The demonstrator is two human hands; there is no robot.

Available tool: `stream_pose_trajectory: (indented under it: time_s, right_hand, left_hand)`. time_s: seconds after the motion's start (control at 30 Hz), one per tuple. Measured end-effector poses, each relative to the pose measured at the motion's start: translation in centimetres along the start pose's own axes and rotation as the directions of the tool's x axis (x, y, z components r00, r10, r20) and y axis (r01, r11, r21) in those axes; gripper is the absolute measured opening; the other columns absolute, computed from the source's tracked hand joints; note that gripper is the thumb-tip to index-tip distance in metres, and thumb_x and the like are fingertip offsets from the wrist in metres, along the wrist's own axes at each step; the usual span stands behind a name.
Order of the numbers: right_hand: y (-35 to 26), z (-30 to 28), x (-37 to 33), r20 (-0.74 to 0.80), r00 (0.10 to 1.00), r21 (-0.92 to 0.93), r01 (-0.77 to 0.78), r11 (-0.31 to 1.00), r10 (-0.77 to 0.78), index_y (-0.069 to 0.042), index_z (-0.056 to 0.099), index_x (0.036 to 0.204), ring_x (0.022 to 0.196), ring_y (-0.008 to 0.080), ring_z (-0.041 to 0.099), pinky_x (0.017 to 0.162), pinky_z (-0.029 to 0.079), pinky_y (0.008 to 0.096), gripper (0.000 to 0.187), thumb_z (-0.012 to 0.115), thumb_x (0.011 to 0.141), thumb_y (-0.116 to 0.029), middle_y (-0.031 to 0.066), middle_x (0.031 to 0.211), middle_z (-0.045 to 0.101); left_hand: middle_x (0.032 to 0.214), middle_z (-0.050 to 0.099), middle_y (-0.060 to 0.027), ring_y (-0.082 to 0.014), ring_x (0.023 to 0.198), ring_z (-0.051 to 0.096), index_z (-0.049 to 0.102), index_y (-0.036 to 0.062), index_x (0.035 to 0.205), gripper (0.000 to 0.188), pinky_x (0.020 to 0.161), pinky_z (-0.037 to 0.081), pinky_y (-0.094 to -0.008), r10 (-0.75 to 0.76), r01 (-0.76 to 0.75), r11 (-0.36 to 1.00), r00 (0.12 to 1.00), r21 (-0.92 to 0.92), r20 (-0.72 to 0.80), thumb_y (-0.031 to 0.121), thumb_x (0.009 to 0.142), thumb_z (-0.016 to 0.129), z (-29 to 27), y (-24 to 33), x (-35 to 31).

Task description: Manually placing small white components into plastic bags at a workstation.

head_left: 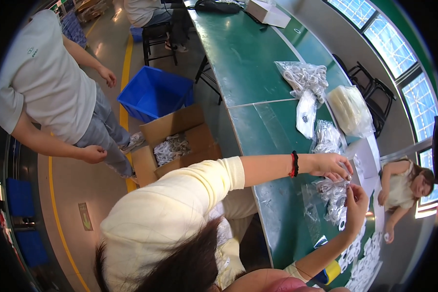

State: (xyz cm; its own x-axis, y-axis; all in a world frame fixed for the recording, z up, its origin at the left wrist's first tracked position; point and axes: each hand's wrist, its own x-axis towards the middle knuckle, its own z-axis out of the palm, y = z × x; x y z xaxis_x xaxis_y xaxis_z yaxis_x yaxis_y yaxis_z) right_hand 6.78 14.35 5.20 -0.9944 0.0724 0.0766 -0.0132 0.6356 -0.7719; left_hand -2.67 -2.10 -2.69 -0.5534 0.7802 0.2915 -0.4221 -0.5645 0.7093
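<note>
Left hand (330, 165) pinched on the top of a clear bag of white parts (332, 192), fingers narrow. Right hand (357, 202) just below, fingers curled against the bag's side. Bag hangs between both hands over the green table (277, 204); loose white pieces (362, 263) lie below my right fingers.

Long green table (248, 63), clear bags of white cords (306, 78), stacked bags (349, 109), white box (268, 12), yellow tape roll (332, 271)

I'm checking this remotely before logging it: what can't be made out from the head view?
- Left hand and right hand: the small white item pinched between them is too small to identify.
- Clear bags: contents blurred by glare.
- Cardboard box: partly hidden by the sleeve.
- White pieces: cut off by the fisheye rim.
</note>
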Motion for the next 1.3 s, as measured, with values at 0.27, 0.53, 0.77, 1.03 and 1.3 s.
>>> stream_pose_trajectory:
  time_s: [0.27, 0.53, 0.77, 1.03, 1.3]
  right_hand:
    - [-0.5, 0.6, 0.3, -0.166, 0.951, -0.071, 0.252, 0.965, -0.260, 0.001, 0.056, 0.086, 0.063, 0.0058, 0.046, 0.055, 0.036, 0.0193, 0.014, 0.055, 0.089, -0.012, 0.0010, 0.071, 0.054]
    - [-3.0, 1.7, -0.8, -0.315, 0.898, -0.248, 0.233, 0.940, -0.306, 0.000, 0.055, 0.094, 0.071, 0.0069, 0.048, 0.063, 0.040, 0.0193, 0.013, 0.049, 0.092, -0.012, 0.0018, 0.083, 0.055]
    - [-1.9, 1.4, -0.5, -0.419, 0.832, -0.134, 0.339, 0.931, -0.364, 0.000, 0.055, 0.096, 0.072, 0.0058, 0.047, 0.062, 0.039, 0.0190, 0.015, 0.048, 0.093, -0.013, 0.0008, 0.082, 0.055]
    - [-0.6, 0.6, 0.1, -0.403, 0.876, -0.093, 0.248, 0.964, -0.264, 0.002, 0.055, 0.092, 0.069, 0.0068, 0.049, 0.063, 0.041, 0.0195, 0.017, 0.050, 0.092, -0.015, 0.0015, 0.076, 0.056]
    - [-2.8, 1.7, -0.1, -0.565, 0.670, -0.181, 0.469, 0.864, -0.482, -0.001, 0.055, 0.098, 0.068, 0.0074, 0.050, 0.062, 0.041, 0.0195, 0.017, 0.048, 0.093, -0.015, 0.0015, 0.077, 0.055]
  left_hand:
    - [0.097, 0.057, -0.0044, -0.0092, 0.089, 0.055, 0.051, 0.0035, 0.109, 0.032, 0.074, 0.044, -0.0220, -0.055, 0.044, 0.996, 0.989, 0.080, 0.139, 0.011, 0.080, 0.061, 0.3, -0.1, 0.0]
    - [0.100, 0.058, -0.0036, -0.0098, 0.093, 0.055, 0.055, 0.0033, 0.103, 0.023, 0.077, 0.043, -0.0235, 0.033, -0.057, 0.982, 0.991, 0.182, 0.131, 0.013, 0.082, 0.053, 1.2, 0.4, -0.4]
    - [0.098, 0.060, -0.0070, -0.0112, 0.089, 0.059, 0.053, 0.0010, 0.105, 0.021, 0.076, 0.047, -0.0237, 0.190, -0.242, 0.919, 0.963, 0.310, 0.189, 0.010, 0.087, 0.051, 2.2, 0.5, -0.7]
    - [0.092, 0.063, -0.0082, -0.0155, 0.079, 0.064, 0.053, 0.0016, 0.103, 0.022, 0.072, 0.050, -0.0268, 0.175, -0.234, 0.936, 0.958, 0.263, 0.228, 0.018, 0.089, 0.057, 1.2, -0.3, 0.1]
    - [0.090, 0.056, -0.0053, -0.0122, 0.083, 0.056, 0.017, 0.0044, 0.137, 0.073, 0.070, 0.049, -0.0244, 0.771, -0.656, 0.549, 0.637, 0.519, -0.010, 0.021, 0.084, 0.064, -7.1, 6.8, 0.7]
